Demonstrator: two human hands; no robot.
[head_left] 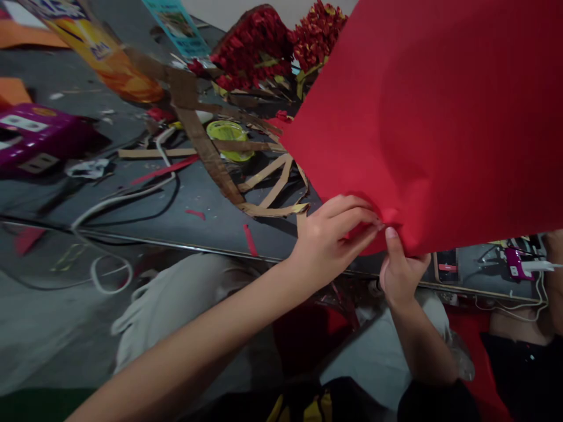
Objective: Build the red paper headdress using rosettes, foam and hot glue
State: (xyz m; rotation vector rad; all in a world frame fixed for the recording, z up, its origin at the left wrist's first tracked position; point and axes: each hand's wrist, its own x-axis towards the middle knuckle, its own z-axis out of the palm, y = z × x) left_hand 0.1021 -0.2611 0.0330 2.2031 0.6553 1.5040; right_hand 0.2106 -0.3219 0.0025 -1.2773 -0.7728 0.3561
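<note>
A large sheet of red paper [461, 117] fills the upper right of the head view and hangs over the table's front edge. My left hand [329, 234] is closed at the sheet's lower edge, its fingertips pinching the paper. Close beside it, my right hand [402, 264] grips the same edge, thumb on top and the other fingers hidden beneath. The paper is dented and creased around both hands. Just left of my left hand lie bent strips of brown cardboard [206, 149], joined into a frame-like shape.
Dark red paper flowers [259, 50] stand at the back. Left are an orange drink bottle [114, 64], a purple power strip [44, 140] and a white cable [127, 196]. A yellow-green round lid [231, 139] lies among the strips. A phone [446, 266] rests right; another person's arm [555, 275] shows at the edge.
</note>
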